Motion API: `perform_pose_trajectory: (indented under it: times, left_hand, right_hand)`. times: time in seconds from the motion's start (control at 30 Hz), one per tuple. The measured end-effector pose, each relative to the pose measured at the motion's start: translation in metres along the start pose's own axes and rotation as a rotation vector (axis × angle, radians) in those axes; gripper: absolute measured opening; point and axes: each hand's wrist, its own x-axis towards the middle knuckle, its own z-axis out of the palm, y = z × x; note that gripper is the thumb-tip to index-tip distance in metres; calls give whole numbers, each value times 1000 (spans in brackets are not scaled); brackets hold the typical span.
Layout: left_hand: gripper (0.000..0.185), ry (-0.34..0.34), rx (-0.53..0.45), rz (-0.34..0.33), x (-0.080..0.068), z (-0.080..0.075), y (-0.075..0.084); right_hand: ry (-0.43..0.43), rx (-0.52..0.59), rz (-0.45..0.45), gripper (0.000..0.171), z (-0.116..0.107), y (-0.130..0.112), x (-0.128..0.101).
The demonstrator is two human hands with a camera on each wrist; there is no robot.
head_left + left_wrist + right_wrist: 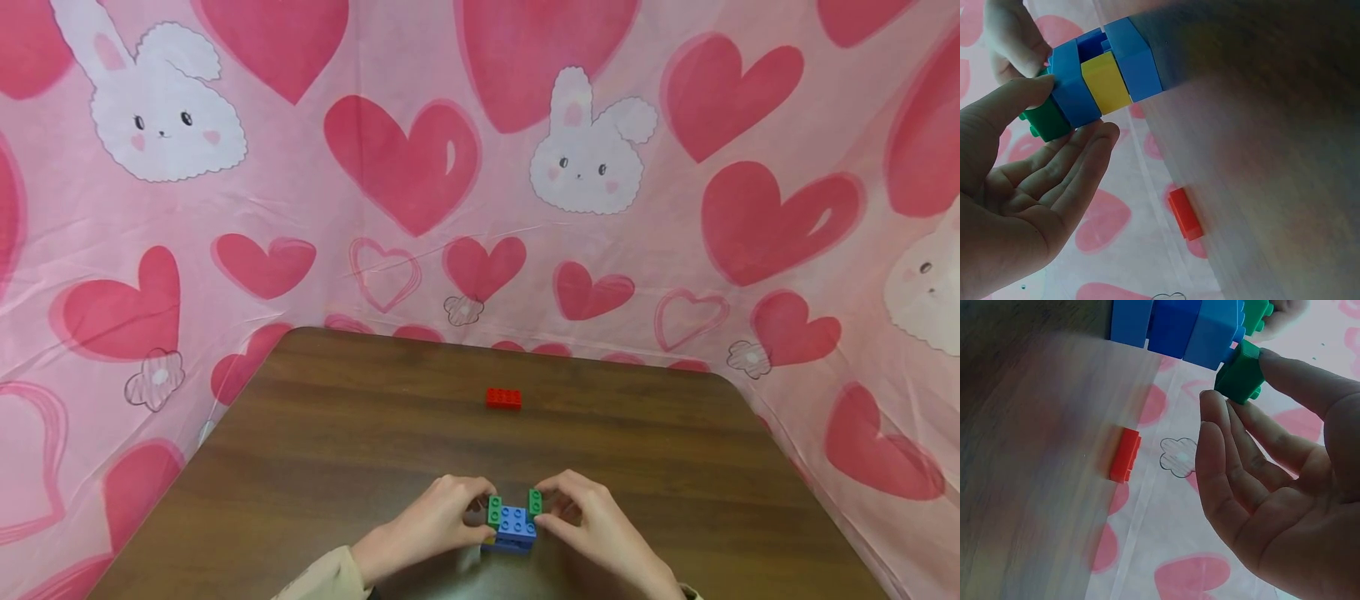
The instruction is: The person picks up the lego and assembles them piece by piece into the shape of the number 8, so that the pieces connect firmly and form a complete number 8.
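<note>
A small block stack point(511, 527) sits on the wooden table point(360, 433) between the two hands, at the near edge. It is built of blue bricks with a yellow brick point(1106, 82) sandwiched low down, and two green bricks on top: one point(494, 509) at the left hand's fingertips, the other point(535, 502) at the right hand's.

The left hand point(427, 527) pinches its green brick, thumb on top and fingers lying fairly straight alongside the stack. The right hand point(592, 521) does the same on its side, thumb and forefinger closed on the green brick point(1241, 374), the remaining fingers loosely extended beneath. Both grips are narrow, fingertip holds.

Beyond the hands, well apart from the stack toward the far edge, a single red brick point(503, 398) lies flat on the table. A pink cloth printed with hearts and rabbits point(420, 167) hangs behind and around the table.

The likely trouble is uneven force: pressing or pulling one green brick harder than the other could tip the stack or split it at the yellow layer. A fingertip pinch could also slip off the smooth plastic, sending a green brick skidding off the near edge.
</note>
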Motion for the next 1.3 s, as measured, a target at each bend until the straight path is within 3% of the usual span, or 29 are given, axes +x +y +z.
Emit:
perform_pose_trajectory:
  times: [0.5, 1.3]
  left_hand:
    - [29, 21, 15, 26, -1, 0, 0]
    - [29, 15, 19, 9, 0, 0, 1]
  right_hand:
    - [-41, 16, -24, 20, 0, -6, -3]
    - [-75, 3, -48, 21, -2, -6, -3]
